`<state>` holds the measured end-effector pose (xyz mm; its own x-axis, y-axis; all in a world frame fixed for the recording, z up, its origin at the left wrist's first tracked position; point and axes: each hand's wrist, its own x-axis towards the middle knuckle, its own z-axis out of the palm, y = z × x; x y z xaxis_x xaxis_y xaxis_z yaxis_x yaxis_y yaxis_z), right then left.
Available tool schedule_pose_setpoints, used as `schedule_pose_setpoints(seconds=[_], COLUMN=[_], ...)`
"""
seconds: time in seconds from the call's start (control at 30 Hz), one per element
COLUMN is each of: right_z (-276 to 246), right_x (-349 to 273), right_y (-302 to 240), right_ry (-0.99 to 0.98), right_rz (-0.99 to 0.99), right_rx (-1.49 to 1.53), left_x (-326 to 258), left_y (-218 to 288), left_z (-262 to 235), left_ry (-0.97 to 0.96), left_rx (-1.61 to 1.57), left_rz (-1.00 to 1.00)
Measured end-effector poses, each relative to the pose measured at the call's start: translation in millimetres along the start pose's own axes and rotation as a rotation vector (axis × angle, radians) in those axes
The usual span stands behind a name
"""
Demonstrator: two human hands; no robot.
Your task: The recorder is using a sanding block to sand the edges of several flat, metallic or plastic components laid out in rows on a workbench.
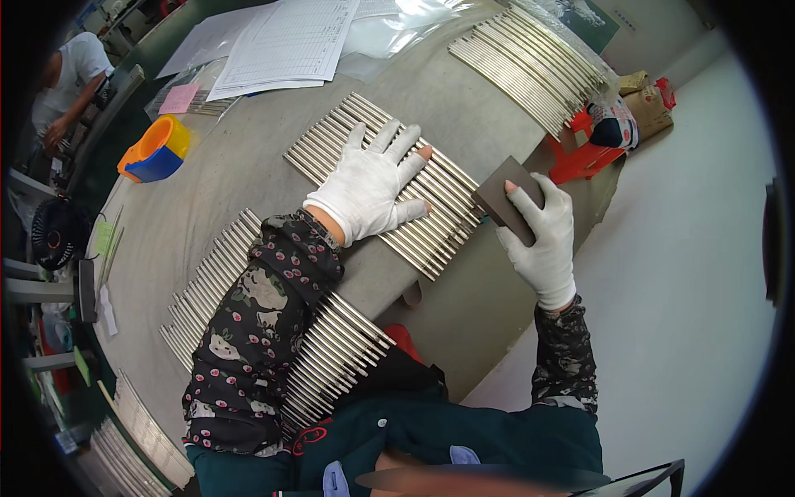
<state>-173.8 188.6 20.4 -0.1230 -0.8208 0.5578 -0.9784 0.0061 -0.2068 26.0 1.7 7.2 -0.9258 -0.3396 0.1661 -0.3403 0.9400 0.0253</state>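
A row of shiny metal rods point(451, 178) lies side by side on the grey table, their right ends reaching past its edge. Spread flat across them is my left hand point(368, 178), in a white glove with some fingertips bare. My right hand point(542, 236), gloved the same way, grips a dark grey-brown rectangular block point(505, 195). One face of the block is against or very close to the rod ends; I cannot tell whether it touches. Under and beside my left forearm lies a second row of metal rods point(339, 344), partly hidden by the patterned sleeve.
More rods point(530, 66) lie at the far right, beside a red stool point(584, 157) with bags. Papers point(286, 41) and a pink note point(179, 98) are at the back. A yellow-and-blue tape roll point(156, 149) stands at left. Another person point(79, 79) sits at far left, near a black fan point(56, 232).
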Motion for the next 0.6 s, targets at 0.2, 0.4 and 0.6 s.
schedule_pose_setpoints(seconds=[0.2, 0.4, 0.6], right_z=[10.4, 25.3, 17.8], right_x=[7.4, 34.7, 24.6], right_y=[-1.1, -12.7, 1.9], right_ry=[-0.037, -0.07, -0.093], right_rz=[-0.045, -0.088, -0.092], right_rx=[-0.057, -0.068, -0.051], left_x=[0.1, -1.8, 2.3], left_y=[0.0, -0.8, 2.4], left_z=[3.6, -0.7, 0.5], left_ry=[0.002, -0.002, 0.031], left_rx=[-0.009, -0.006, -0.031], left_rz=[0.009, 0.0, -0.006])
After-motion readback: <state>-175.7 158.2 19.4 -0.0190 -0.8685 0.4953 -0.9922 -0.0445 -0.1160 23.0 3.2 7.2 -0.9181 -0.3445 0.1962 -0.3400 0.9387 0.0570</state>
